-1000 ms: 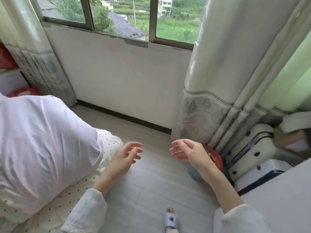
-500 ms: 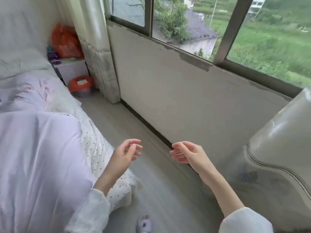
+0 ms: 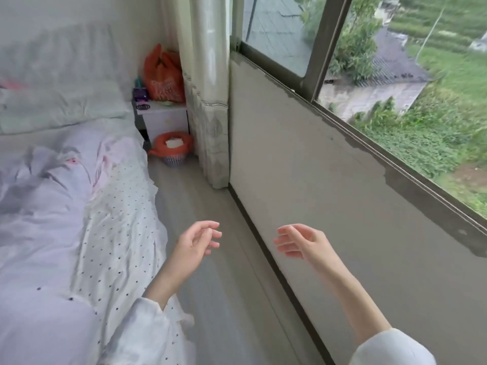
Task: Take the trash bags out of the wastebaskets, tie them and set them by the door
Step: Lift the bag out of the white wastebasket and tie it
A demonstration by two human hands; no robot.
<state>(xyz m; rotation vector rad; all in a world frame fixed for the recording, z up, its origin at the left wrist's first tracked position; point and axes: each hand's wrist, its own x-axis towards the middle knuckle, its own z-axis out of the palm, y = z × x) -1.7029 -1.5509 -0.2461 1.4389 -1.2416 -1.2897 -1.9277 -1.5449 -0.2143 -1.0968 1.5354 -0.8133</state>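
Orange plastic lines the wastebasket (image 3: 174,151) we are after: in the head view it sits on the floor at about eleven o'clock from our hands, well apart from them, tucked between the bed (image 3: 66,206) and the curtain (image 3: 208,114), just in front of a small white nightstand (image 3: 166,119). The trash bag (image 3: 181,142) is folded over the rim of the pale perforated basket, with something white lying inside it. On the nightstand stands another orange bag (image 3: 163,75); we cannot tell whether it counts as trash.

Our left hand (image 3: 195,246) and right hand (image 3: 300,241) both hang in front of us, empty, fingers loosely spread and slightly curled, touching nothing. The left one hovers over the floor beside the dotted sheet, the right one near the wall under the window (image 3: 395,88).

The step in hand, as we judge it, is getting to that basket along the narrow strip of floor between bed and wall. To do it well, we should walk up close before bending, then peel the folded rim off the basket all the way round with both hands, gather the edges upward so the white contents stay inside, and lift straight out, steadying the light basket if it rises with the bag.
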